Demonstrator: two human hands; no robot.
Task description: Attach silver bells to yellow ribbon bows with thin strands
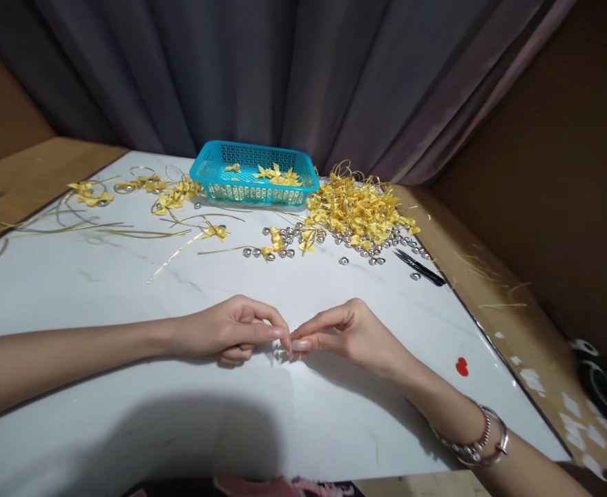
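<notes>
In the front half of the tabletop [101, 304], about midway between its left and right edges, your hands meet at one small piece [291, 355], mostly hidden by your fingers; can't tell exactly what it is. Left hand [230, 330]: thumb and index in a narrow pinch at the piece, other fingers curled. Right hand [362, 338]: thumb and index also pinched narrow on it, fingertips touching or nearly touching the left's. The piece should be very light and easy to drop, so fingertip grip at its edges, little pressure. Yellow bows [215, 231] lie toward the far edge, with a big pile [360, 207] at the far right corner; judging by the sheen, they're soft, light, a bit slippery, so take them at the pinched middle, not the floppy tails. Metal bits [344, 261] in front of the pile look hard, slick, likely to roll; grip by the sides. Cords [121, 231] trail toward the left edge, thin and springy, best taken near one end. Blue basket [254, 193] sits at the far edge, some bows inside. Black tool [421, 268] and red heart [461, 366] lie near the right edge.
</notes>
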